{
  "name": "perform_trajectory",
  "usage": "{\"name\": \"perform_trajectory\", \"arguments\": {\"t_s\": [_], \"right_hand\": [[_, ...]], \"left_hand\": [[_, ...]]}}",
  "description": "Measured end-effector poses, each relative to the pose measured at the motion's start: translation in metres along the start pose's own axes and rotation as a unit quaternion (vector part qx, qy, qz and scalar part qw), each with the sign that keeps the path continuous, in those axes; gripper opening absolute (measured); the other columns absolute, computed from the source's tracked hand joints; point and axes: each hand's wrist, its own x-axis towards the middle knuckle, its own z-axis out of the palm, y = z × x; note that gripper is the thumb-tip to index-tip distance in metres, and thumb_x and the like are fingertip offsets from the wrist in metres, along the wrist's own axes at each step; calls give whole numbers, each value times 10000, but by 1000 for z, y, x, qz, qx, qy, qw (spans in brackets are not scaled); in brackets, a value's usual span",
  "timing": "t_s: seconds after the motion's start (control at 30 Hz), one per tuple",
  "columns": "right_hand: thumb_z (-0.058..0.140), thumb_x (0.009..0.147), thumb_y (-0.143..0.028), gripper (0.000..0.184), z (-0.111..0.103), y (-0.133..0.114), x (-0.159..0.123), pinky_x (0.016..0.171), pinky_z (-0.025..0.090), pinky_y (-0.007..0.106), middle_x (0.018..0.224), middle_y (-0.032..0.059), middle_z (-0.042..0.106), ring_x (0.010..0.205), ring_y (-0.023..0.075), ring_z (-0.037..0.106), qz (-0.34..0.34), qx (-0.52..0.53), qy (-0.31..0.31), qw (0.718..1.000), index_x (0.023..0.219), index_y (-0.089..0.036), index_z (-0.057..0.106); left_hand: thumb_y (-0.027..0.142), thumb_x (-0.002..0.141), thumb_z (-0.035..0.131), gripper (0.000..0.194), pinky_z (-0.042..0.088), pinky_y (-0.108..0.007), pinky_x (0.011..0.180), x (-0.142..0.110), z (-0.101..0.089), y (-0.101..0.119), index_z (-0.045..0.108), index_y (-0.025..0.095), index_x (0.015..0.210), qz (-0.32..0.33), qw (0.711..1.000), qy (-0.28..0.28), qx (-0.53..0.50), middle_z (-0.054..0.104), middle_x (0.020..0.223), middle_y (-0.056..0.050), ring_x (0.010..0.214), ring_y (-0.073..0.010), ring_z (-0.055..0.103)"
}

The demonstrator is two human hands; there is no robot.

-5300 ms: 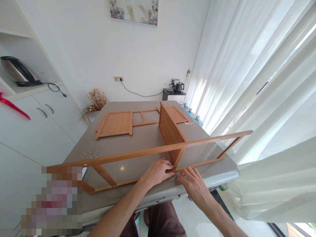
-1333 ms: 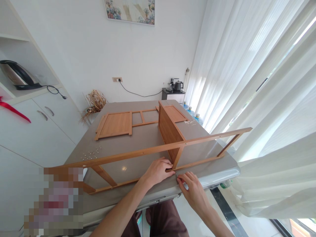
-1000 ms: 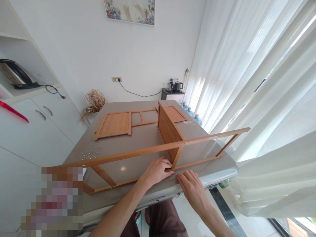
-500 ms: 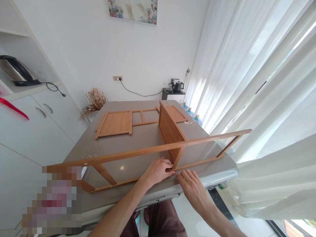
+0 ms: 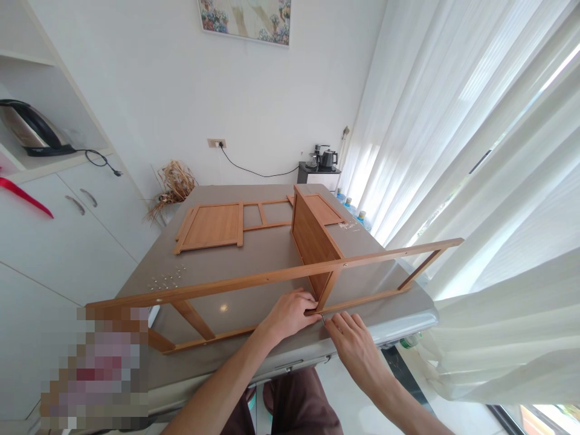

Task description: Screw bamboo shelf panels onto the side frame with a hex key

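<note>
A wooden side frame (image 5: 267, 277) stands on its long edge along the table's near side, with an upright wooden panel (image 5: 317, 238) meeting it at a crossbar. My left hand (image 5: 292, 311) is closed around the lower joint where the crossbar meets the bottom rail (image 5: 362, 300). Just right of it, my right hand (image 5: 351, 333) pinches a thin metal hex key (image 5: 322, 318), its tip at the outer face of that joint. The fingers hide most of the key and the fastener it meets.
On the grey table (image 5: 254, 260) lie a flat wooden panel (image 5: 211, 225), a ladder-like frame (image 5: 267, 214) and another panel (image 5: 324, 208). Small screws (image 5: 167, 281) are scattered at left, more hardware (image 5: 348, 225) at right. A pixelated patch (image 5: 99, 368) covers the left end. Curtains (image 5: 453, 151) hang at right.
Hardly anything differs. Both hands stay at the lower joint, with the key end shifted very slightly; the wooden pieces have not visibly moved.
</note>
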Motion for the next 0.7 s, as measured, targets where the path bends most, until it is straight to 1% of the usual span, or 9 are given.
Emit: {"name": "perform_trajectory", "arguments": {"t_s": [0.17,0.33,0.43,0.53,0.7], "right_hand": [[558,849,5,178,-2,-1,2,677,345,358,801,35,561,734,212,500,-17,-24,2,1000,886,-161,609],[573,756,46,222,-5,-4,5,661,359,370,790,54,573,732,228,500,-43,-83,1,996,866,-130,650],[568,715,50,236,-3,-7,8,654,361,378,792,77,586,743,246,496,-62,-114,-2,992,852,-112,672],[541,709,54,257,0,-10,10,668,362,385,780,94,590,760,256,490,-71,-129,-10,989,847,-110,683],[471,716,70,330,0,-13,11,678,360,391,762,95,584,760,263,475,-58,-115,-2,992,879,-135,672]], "left_hand": [[449,901,613,253,482,-296,848,0,-1,1,755,241,922,-4,1000,0,-1,732,959,-14,940,-189,630],[437,898,620,242,477,-299,859,0,0,1,752,234,906,-5,1000,0,-1,728,954,-16,939,-190,625],[431,899,622,239,476,-301,870,-1,1,0,749,235,954,-4,1000,-2,-2,728,956,-17,939,-190,626],[441,907,607,265,478,-301,870,-1,1,0,742,236,1006,-3,1000,-3,-3,727,984,-21,954,-190,625],[448,908,601,265,478,-302,880,-1,1,0,745,237,983,-2,1000,-3,-4,729,985,-16,951,-187,627]]}}
